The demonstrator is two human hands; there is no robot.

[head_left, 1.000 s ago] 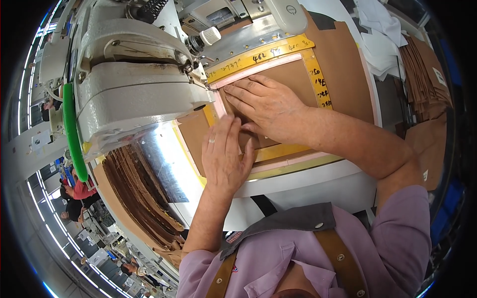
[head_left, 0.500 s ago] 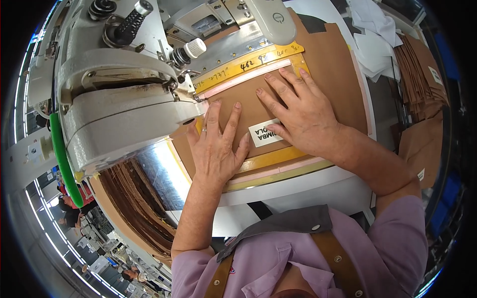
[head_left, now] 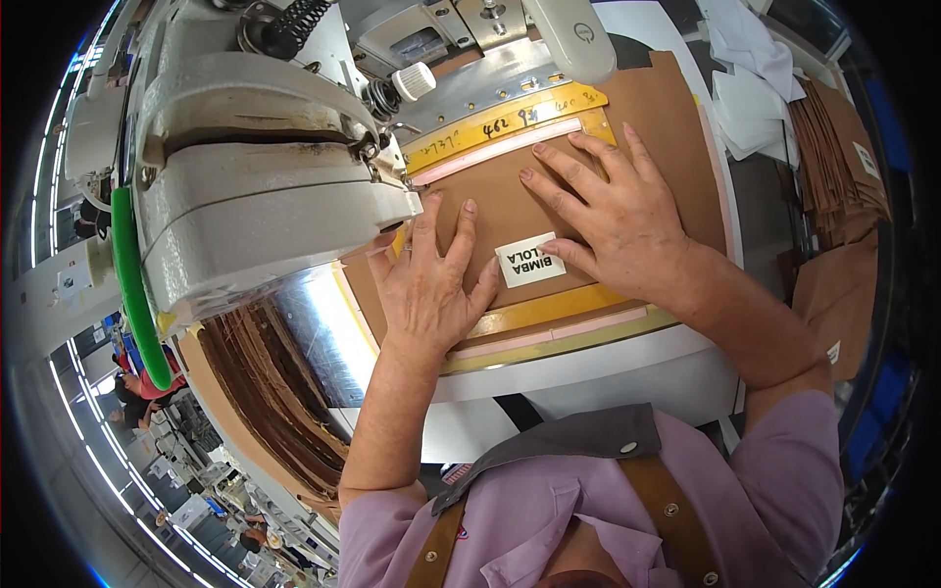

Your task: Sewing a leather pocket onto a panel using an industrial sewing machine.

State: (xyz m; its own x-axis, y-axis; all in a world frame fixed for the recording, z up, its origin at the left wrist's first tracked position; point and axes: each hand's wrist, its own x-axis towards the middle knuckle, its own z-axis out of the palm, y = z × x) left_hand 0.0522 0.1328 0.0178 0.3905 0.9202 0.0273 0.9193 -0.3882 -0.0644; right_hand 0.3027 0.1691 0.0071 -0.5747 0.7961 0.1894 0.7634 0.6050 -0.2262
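A brown panel [head_left: 485,225], like leather or coated fabric, lies under the sewing machine head [head_left: 270,211]. My left hand [head_left: 429,289] rests on the panel close to the needle area, fingers spread, some tips partly hidden by the machine. Farther right, my right hand [head_left: 627,220] lies on the same panel with its fingers apart; its thumb tip meets the edge of a white printed label [head_left: 529,261]. Beyond the fingertips, a yellow strip with handwritten marks [head_left: 510,122] runs along a pale pink strip [head_left: 500,150]. Another yellow strip [head_left: 554,306] crosses nearer me.
A stack of brown pieces [head_left: 279,402] stands at the lower left. Folded brown pieces [head_left: 833,157] and white sheets [head_left: 750,108] lie to the right. A green curved guard [head_left: 135,294] is at the machine's left, and a rounded white machine part [head_left: 573,39] overhangs the far side.
My right thumb has drawn back off most of the label, and the right fingers have spread slightly. The left hand stays nearly in place. The machine appears a little farther right in view.
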